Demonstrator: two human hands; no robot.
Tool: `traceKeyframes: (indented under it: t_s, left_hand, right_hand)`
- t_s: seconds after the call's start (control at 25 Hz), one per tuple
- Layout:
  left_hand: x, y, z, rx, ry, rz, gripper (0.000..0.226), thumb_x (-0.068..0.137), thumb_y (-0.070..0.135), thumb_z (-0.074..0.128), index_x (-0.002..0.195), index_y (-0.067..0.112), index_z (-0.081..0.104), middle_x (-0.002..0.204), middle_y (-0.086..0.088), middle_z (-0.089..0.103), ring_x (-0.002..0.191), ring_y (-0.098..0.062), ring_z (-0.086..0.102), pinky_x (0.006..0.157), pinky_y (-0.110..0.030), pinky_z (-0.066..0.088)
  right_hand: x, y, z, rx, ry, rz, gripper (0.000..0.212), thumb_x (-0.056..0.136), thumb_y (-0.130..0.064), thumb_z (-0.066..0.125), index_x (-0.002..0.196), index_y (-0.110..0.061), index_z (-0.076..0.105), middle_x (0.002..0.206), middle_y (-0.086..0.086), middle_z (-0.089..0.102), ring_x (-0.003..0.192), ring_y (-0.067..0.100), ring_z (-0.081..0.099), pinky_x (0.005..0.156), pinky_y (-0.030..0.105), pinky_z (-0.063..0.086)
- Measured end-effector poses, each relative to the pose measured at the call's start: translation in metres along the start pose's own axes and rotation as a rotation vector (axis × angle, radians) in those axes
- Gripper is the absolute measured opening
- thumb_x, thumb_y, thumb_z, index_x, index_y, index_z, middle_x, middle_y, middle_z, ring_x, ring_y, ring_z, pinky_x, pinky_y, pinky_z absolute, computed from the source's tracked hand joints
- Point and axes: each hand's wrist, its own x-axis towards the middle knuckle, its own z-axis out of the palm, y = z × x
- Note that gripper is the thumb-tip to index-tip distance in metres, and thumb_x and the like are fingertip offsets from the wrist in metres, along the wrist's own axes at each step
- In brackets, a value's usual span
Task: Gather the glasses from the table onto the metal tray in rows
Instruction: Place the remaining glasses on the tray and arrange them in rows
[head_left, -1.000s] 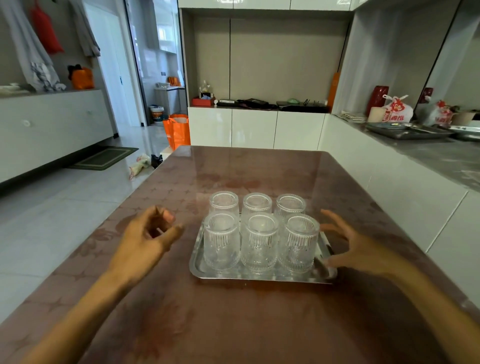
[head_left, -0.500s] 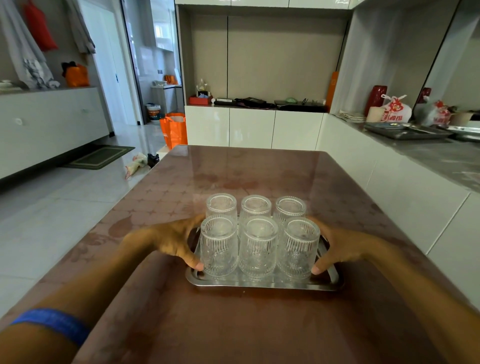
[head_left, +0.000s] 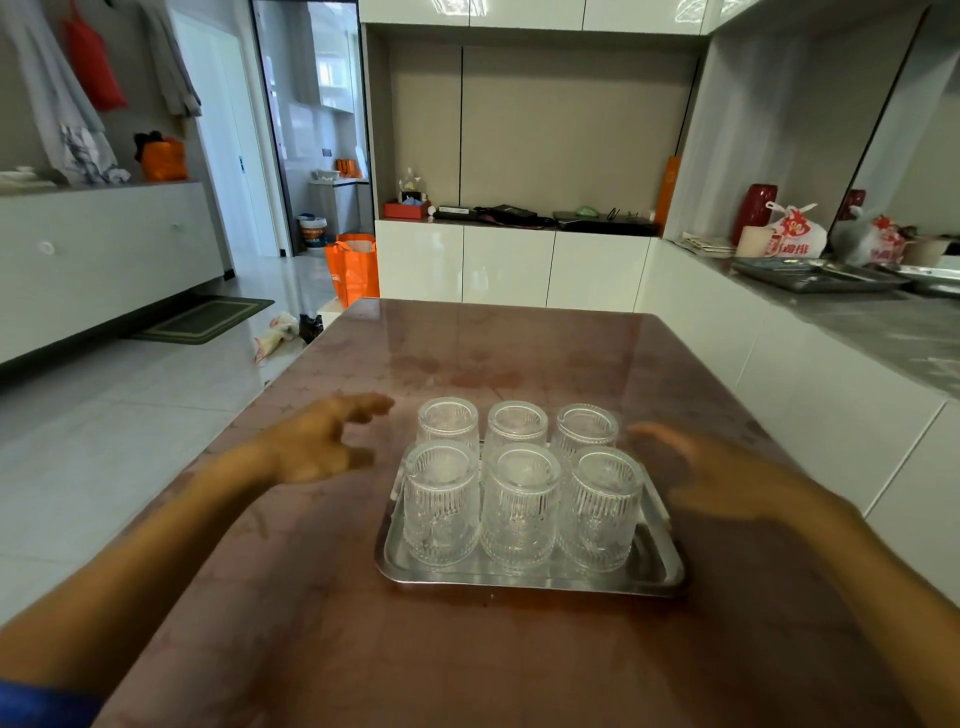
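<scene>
Six clear, vertically ribbed glasses (head_left: 521, 506) stand on a shiny silver metal tray (head_left: 524, 581); the glossy reddish-brown table (head_left: 467, 665) carries a faint star pattern.

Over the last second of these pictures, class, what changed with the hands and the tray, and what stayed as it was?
Half a second ago both hands gripped the tray's side edges. Now they have let go: the left hand has drawn off to the left and the right hand to the right, both open and holding nothing. The metal tray sits a little nearer the table's front edge than a second ago. The six glasses remain in two rows of three.
</scene>
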Motion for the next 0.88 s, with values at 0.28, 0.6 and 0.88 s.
traceKeyframes:
  t_s: [0.28,0.6,0.88]
  left_hand:
    - [0.025,0.032,0.03,0.123,-0.02,0.224,0.057,0.092,0.039,0.06,0.146,0.029,0.042,0.158,0.004,0.037,0.142,-0.018,0.038,0.11,-0.03,0.031]
    - [0.03,0.032,0.032,0.145,0.005,0.22,0.052,0.093,0.037,0.058,0.143,0.026,0.046,0.155,0.003,0.041,0.14,-0.018,0.04,0.115,-0.039,0.036]
    - [0.033,0.024,0.036,0.098,0.032,0.251,0.048,0.093,0.038,0.058,0.139,0.026,0.049,0.151,0.003,0.046,0.138,-0.017,0.042,0.116,-0.043,0.035]
  right_hand:
    - [0.044,-0.104,0.028,0.013,0.034,-0.219,0.056,0.087,-0.045,0.066,0.138,-0.03,0.051,0.149,-0.011,0.045,0.132,0.013,0.044,0.103,0.034,0.037]
    - [0.051,-0.086,0.023,0.232,0.119,-0.209,0.036,0.086,-0.032,0.071,0.121,-0.03,0.066,0.137,-0.015,0.056,0.124,0.006,0.049,0.103,0.034,0.037]
    - [0.016,-0.019,0.007,0.378,0.041,-0.047,0.039,0.087,-0.024,0.073,0.123,-0.033,0.062,0.15,-0.006,0.044,0.138,0.017,0.037,0.113,0.042,0.03]
